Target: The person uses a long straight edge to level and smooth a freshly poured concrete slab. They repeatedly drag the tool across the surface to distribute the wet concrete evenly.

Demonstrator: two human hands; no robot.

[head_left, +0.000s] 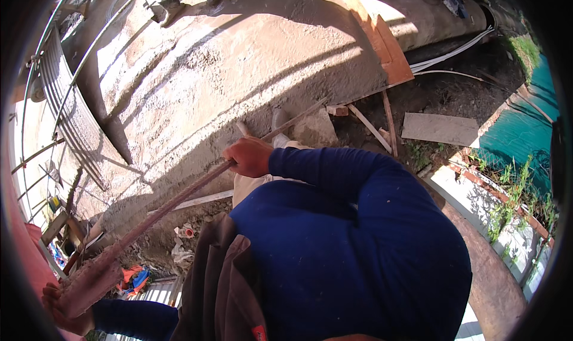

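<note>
My right hand is closed around a long, thin, dusty pinkish-brown bar that runs diagonally from the wet-looking grey concrete to the lower left, where it widens into a rough flat piece. My left hand is at that wide end, fingers wrapped against it, partly dim at the picture's edge. A pale handle-like stick rests just beyond my right hand. A dark brown cloth hangs beside my blue-sleeved body.
Another person's boots stand on the concrete at the top. Corrugated sheeting and thin rods lie left. An orange board, loose wood offcuts, a grey panel, dark soil, pipes and green sheeting are right.
</note>
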